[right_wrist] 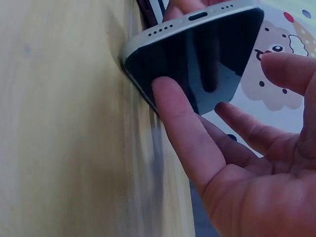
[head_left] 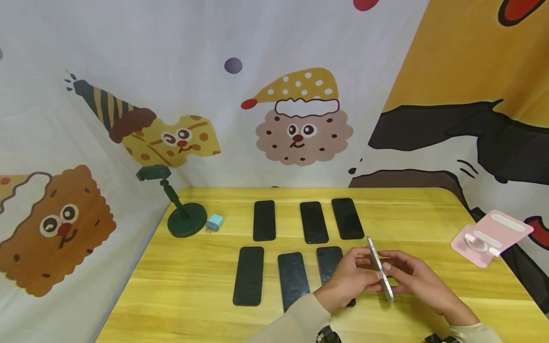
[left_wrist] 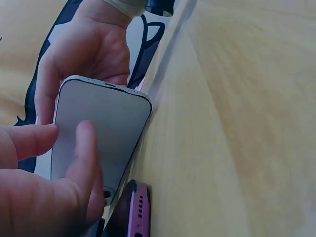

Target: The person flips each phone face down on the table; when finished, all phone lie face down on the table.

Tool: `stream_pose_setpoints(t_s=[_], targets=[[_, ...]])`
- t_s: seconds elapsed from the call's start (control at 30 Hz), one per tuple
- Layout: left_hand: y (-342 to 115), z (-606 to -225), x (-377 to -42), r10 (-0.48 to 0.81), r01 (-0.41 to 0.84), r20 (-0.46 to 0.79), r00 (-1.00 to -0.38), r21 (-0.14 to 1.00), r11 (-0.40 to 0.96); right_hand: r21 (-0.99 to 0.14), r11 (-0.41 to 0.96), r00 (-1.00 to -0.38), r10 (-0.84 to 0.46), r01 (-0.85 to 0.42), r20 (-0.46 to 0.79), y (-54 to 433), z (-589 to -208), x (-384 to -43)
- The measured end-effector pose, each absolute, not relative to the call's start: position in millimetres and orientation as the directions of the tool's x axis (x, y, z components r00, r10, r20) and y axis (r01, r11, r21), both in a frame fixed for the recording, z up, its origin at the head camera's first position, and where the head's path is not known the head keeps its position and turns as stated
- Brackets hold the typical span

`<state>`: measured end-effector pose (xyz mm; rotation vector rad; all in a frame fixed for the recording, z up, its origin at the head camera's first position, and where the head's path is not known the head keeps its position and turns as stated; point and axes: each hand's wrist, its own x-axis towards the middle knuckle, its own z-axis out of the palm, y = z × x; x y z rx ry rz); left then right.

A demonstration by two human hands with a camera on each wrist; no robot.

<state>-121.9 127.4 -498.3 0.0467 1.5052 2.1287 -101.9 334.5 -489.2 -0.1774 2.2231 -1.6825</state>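
A smartphone (head_left: 380, 269) stands on edge between my two hands, its lower edge close to the tabletop. My left hand (head_left: 349, 276) holds it from the left, with fingers and thumb against its pale back (left_wrist: 98, 108). From the right, my right hand (head_left: 413, 276) holds it, the thumb lying on the dark screen (right_wrist: 187, 54). The charging port and speaker holes show on its end in the right wrist view. Under my left wrist lies another phone (head_left: 328, 259), partly hidden. Beside it is a black phone (head_left: 293, 278), its lower end covered by the sleeve.
Several more phones lie face up on the wooden table (head_left: 184, 295), such as a black phone (head_left: 248, 276) and a phone (head_left: 264, 220). A dark green stand (head_left: 187, 220) and a blue charger (head_left: 215, 222) are at the left. At the right stands a pink phone stand (head_left: 506, 228).
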Motion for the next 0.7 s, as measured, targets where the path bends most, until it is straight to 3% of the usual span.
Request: stream_pose_setpoints(t_s=[0.37, 0.53, 0.7], targets=[[125.5, -499.3, -120.2, 0.51, -0.401, -0.293, -0.809, 0.909, -0.114, -0.91, 0.38, -0.94, -0.218, 0.167, -0.264, 337.5, -485.0, -103.5], [125.6, -499.3, -118.6, 0.476, -0.398, -0.323, -0.818, 0.916, -0.061, -0.888, 0.428, -0.956, -0.149, 0.169, -0.254, 336.8, -481.8, -102.7], [124.6, -499.2, -120.6, 0.415, -0.414, -0.335, -0.846, 0.902, -0.118, -0.883, 0.449, -0.969, -0.125, 0.135, -0.212, 337.1, -475.9, -101.9]])
